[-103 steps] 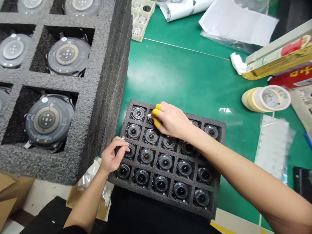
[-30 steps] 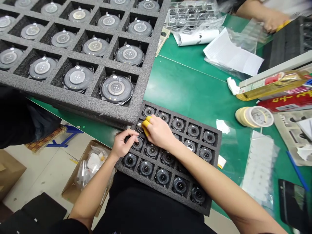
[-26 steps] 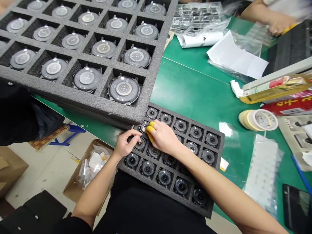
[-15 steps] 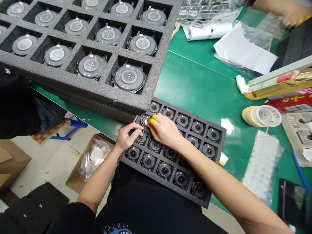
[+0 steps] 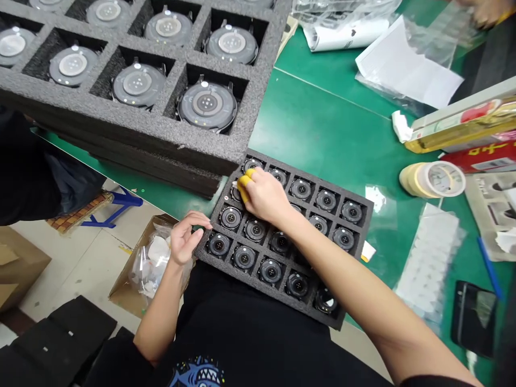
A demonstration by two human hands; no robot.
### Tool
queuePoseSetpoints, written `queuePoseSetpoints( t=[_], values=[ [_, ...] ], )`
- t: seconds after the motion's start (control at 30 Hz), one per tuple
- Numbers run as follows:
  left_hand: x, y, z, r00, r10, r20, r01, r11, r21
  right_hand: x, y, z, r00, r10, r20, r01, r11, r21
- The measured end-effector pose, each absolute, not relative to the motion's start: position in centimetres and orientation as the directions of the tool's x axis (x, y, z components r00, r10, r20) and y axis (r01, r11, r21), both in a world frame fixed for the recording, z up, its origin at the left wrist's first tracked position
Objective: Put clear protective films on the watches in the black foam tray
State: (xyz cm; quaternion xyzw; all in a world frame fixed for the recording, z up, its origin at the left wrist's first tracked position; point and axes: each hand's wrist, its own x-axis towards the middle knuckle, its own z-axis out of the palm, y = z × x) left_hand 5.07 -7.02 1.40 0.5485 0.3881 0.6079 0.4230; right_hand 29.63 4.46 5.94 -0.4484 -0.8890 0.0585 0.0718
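The right hand [image 5: 264, 194] bends its yellow-capped fingers together over a watch [image 5: 235, 194], second row, leftmost cell of the foam tray [image 5: 258, 281] at the desk [image 5: 322, 129]; whether they grip it, I cannot tell. The left hand [image 5: 186, 236], thumb and fingers apart, hovers just beside the tray's left edge.

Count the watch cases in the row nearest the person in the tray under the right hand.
5, one per compartment: leftmost case, second case, middle case, fourth case, rightmost case. None looks hidden there.
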Motion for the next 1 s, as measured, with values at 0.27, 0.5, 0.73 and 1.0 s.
queuePoseSetpoints(
  t=[0.27, 0.5, 0.73, 1.0],
  values=[
    [4.5, -6.4, 1.6, 0.119, 0.959, 0.259, 0.185, -0.278, 0.943, 29.9, 4.7, 6.9, -0.643, 0.766, -0.015, 0.751, 0.625, -0.213],
    [4.9, -5.0, 1.8, 0.148, 0.952, 0.267, 0.308, -0.301, 0.903, 30.5, 5.2, 7.5, -0.633, 0.769, -0.088, 0.770, 0.615, -0.170],
    [4.7, -4.8, 0.9, 0.115, 0.958, 0.263, 0.294, -0.286, 0.912, 29.7, 6.4, 8.2, -0.611, 0.788, -0.076, 0.785, 0.591, -0.186],
    [5.0, -4.2, 1.2, 0.100, 0.964, 0.246, 0.319, -0.265, 0.910, 29.7, 6.8, 8.5, -0.737, 0.672, -0.074, 0.666, 0.703, -0.251]
  ],
)
